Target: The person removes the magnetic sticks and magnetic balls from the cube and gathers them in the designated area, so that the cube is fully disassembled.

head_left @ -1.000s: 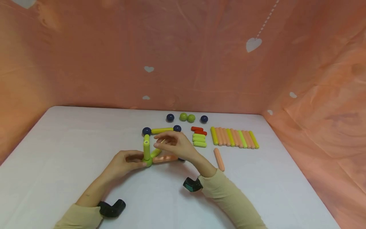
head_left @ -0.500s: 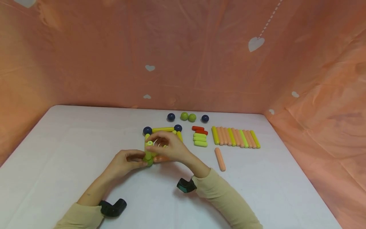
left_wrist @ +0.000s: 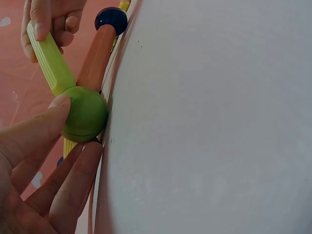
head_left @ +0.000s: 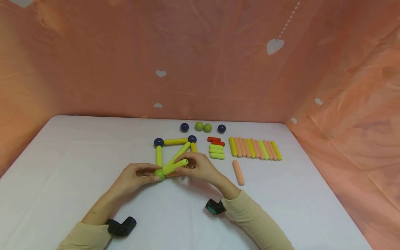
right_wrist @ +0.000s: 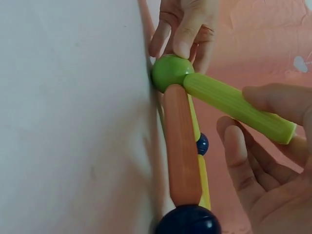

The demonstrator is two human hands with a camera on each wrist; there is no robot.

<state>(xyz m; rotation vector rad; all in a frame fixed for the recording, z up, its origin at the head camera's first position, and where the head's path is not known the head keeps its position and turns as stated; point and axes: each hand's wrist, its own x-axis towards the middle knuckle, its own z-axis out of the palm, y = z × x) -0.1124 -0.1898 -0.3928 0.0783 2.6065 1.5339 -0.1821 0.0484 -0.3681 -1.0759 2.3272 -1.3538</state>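
My left hand pinches a green ball between thumb and fingers at the near left corner of a stick-and-ball frame. From that ball a light green rod slants up to the right. My right hand grips this rod near its free end, thumb on one side and fingers on the other. An orange rod joins the ball to a dark blue ball, which my right hand hides in the head view. A light green diagonal rod runs to the far right dark blue ball.
Right of the frame lie short red rods and short green rods. Farther right is a row of yellow, orange and green rods. One orange rod lies apart. Loose green balls and dark blue balls sit behind.
The light green rod stood upright a second ago and now leans right. My right hand came left, took hold of it and moved back right. My left hand has stayed on the green ball.
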